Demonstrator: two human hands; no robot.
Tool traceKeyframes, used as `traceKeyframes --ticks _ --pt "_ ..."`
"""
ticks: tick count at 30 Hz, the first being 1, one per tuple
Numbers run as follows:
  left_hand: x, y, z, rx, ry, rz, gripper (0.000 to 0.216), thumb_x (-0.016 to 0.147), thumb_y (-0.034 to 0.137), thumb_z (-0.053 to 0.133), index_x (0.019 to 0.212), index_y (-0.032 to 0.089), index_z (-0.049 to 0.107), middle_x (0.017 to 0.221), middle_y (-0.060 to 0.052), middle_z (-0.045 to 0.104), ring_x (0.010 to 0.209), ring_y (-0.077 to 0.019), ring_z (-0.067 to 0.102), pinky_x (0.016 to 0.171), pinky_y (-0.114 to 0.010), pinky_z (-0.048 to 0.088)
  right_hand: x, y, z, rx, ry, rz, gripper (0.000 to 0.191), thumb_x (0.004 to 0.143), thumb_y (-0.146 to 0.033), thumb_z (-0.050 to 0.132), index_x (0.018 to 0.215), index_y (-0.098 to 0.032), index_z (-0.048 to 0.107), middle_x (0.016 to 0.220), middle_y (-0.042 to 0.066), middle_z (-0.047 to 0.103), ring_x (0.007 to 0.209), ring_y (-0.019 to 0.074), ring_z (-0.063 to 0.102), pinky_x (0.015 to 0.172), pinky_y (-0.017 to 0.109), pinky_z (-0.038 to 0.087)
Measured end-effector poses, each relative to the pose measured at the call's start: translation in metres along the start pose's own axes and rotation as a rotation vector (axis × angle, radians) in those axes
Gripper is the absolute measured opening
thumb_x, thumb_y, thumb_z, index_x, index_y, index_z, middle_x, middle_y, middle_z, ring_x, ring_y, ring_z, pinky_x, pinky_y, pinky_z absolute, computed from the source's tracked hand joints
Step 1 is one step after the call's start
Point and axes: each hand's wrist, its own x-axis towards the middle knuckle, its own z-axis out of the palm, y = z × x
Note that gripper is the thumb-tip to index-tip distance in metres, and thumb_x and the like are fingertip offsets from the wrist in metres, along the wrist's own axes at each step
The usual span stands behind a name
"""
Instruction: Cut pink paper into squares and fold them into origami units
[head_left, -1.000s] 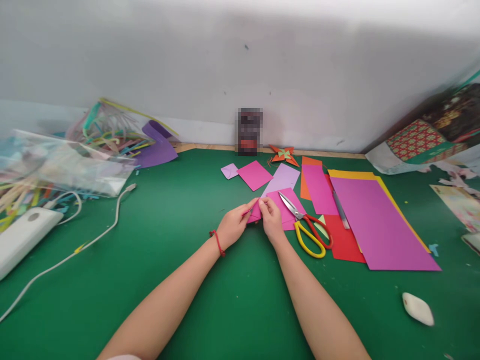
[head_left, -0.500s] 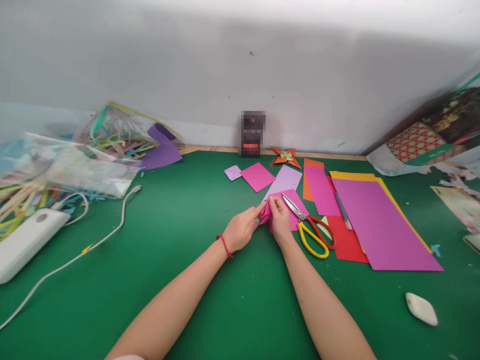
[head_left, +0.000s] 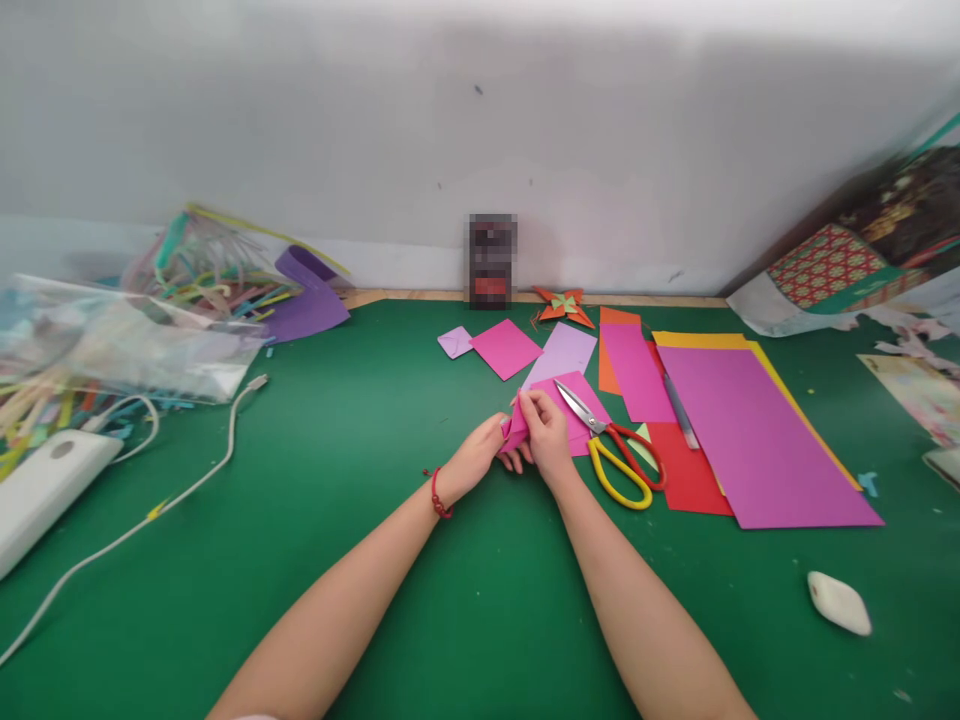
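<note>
Between both hands is a small folded piece of pink paper (head_left: 514,432), partly hidden by my fingers. My left hand (head_left: 480,452) is closed on its left side, some fingers curled beneath it. My right hand (head_left: 546,432) pinches its upper right edge. Just right of the hands, scissors (head_left: 600,425) with one red and one yellow handle lie with closed blades on pink paper (head_left: 576,388). Behind them are a lilac sheet (head_left: 562,352), a pink square (head_left: 506,349) and a small folded lilac paper (head_left: 454,342).
Purple sheets (head_left: 765,430), red paper (head_left: 690,475) and a pen (head_left: 680,412) lie to the right, a white case (head_left: 839,603) nearer. An orange paper star (head_left: 564,305) sits near the wall. Leftward are a power bank (head_left: 56,490), a cable (head_left: 202,480) and a plastic bag (head_left: 150,335).
My left hand has turned, and its fingers now show beneath the folded pink paper. My right hand still pinches it. The whole view has shifted slightly.
</note>
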Motion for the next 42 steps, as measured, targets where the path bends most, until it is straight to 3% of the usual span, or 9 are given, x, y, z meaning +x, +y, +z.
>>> traceKeyframes --ticks 3,6,14,20,25,29,32,37,42 --pt "0.000 0.003 -0.001 0.016 -0.029 -0.013 0.049 0.074 0.064 0.042 0.077 0.015 0.046 0.063 -0.003 0.061 0.051 -0.0108 0.057 0.051 -0.023 0.043 0.000 0.000 -0.002 -0.053 0.009 -0.061 0.026 0.076 -0.045 0.055 0.071 -0.020 0.057 0.055 -0.004 0.052 0.045 0.0101 0.046 0.041 0.021 0.037" --pt "-0.001 0.007 0.001 0.040 -0.008 -0.011 0.043 0.076 0.058 0.046 0.073 0.015 0.046 0.061 -0.002 0.060 0.049 -0.0094 0.055 0.051 -0.022 0.043 0.001 0.000 -0.003 -0.065 -0.002 -0.063 0.025 0.076 -0.044 0.055 0.071 -0.020 0.059 0.055 -0.003 0.054 0.047 0.0107 0.049 0.044 0.022 0.039" --pt "-0.002 0.013 0.003 0.042 0.014 -0.021 0.040 0.074 0.052 0.053 0.079 0.013 0.051 0.056 0.000 0.059 0.042 -0.0078 0.050 0.044 -0.021 0.041 0.000 -0.005 -0.004 -0.006 -0.111 0.052 0.025 0.074 -0.044 0.059 0.069 -0.019 0.058 0.052 -0.004 0.054 0.037 0.0085 0.044 0.031 0.020 0.031" --pt "-0.003 0.013 0.000 0.119 0.017 -0.005 0.035 0.078 0.045 0.052 0.072 0.011 0.054 0.059 -0.003 0.062 0.039 -0.0065 0.049 0.040 -0.019 0.040 0.001 -0.001 -0.008 0.105 -0.197 0.103 0.026 0.075 -0.046 0.058 0.072 -0.020 0.058 0.043 -0.007 0.047 0.026 0.0063 0.034 0.025 0.020 0.023" --pt "-0.003 0.014 -0.002 0.153 0.169 0.062 0.031 0.080 0.040 0.050 0.067 0.012 0.054 0.054 -0.002 0.060 0.042 -0.0081 0.052 0.040 -0.019 0.040 0.001 0.004 -0.006 0.248 -0.340 0.103 0.040 0.080 -0.054 0.044 0.087 -0.019 0.061 0.046 -0.005 0.050 0.032 0.0085 0.044 0.030 0.020 0.031" --pt "-0.002 0.012 -0.003 0.176 0.328 0.097 0.030 0.080 0.040 0.049 0.065 0.015 0.051 0.050 0.001 0.058 0.041 -0.0078 0.049 0.041 -0.019 0.039 -0.001 0.005 -0.001 0.190 -0.348 0.111 0.034 0.075 -0.043 0.059 0.100 -0.020 0.058 0.052 -0.006 0.050 0.038 0.0074 0.045 0.035 0.020 0.033" --pt "0.000 0.011 -0.004 0.127 0.283 0.116 0.034 0.079 0.047 0.049 0.069 0.015 0.052 0.053 0.000 0.059 0.045 -0.0098 0.052 0.045 -0.021 0.042 0.000 0.006 -0.002 0.141 -0.281 0.097 0.031 0.074 -0.036 0.062 0.100 -0.019 0.059 0.051 -0.007 0.050 0.037 0.0065 0.043 0.035 0.020 0.031" --pt "-0.001 0.017 -0.011 0.161 0.187 0.126 0.051 0.085 0.053 0.029 0.062 0.015 0.054 0.053 -0.002 0.058 0.052 -0.0123 0.055 0.055 -0.025 0.045 0.002 0.007 -0.006 0.153 -0.315 0.129 0.028 0.072 -0.033 0.062 0.096 -0.018 0.064 0.053 -0.005 0.052 0.038 0.0060 0.042 0.036 0.021 0.031" --pt "-0.003 0.025 -0.019 0.360 0.277 0.126 0.032 0.082 0.041 0.044 0.066 0.016 0.054 0.054 0.002 0.054 0.050 -0.0101 0.050 0.052 -0.022 0.041 0.001 0.001 -0.010 0.103 -0.399 0.154 0.032 0.072 -0.031 0.062 0.103 -0.021 0.064 0.058 -0.005 0.051 0.041 0.0059 0.042 0.038 0.021 0.033"
